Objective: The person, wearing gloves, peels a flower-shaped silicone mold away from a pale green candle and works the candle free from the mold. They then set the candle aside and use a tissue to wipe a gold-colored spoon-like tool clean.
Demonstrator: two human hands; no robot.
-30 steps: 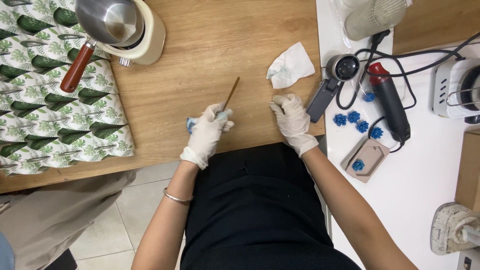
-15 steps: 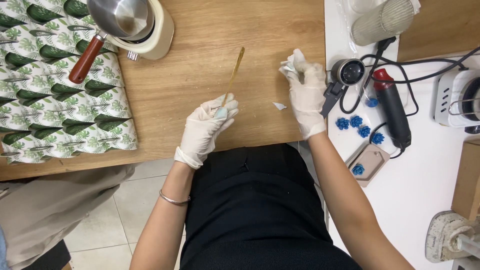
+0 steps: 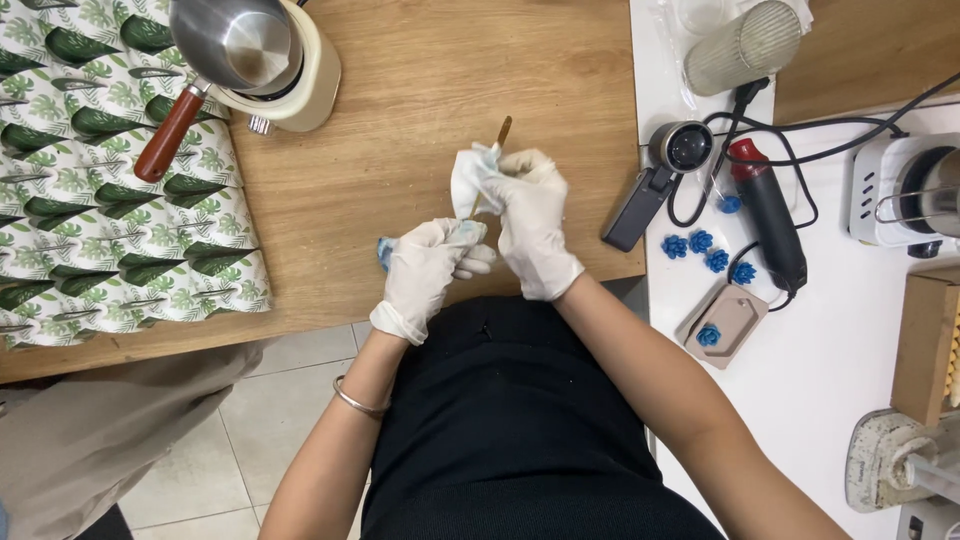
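Left of the hot plate (image 3: 300, 75) we had bare wood up to the leaf-print cloth (image 3: 110, 210); right of it, wood ran open to the cable-cluttered white table (image 3: 850, 330).

Steel saucepan (image 3: 235, 40), blue flower shapes (image 3: 708, 250)

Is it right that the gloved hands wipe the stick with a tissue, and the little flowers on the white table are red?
Not quite. The head view shows the flowers are blue, not red. The right hand does wrap a tissue around the stick while the left hand holds it.
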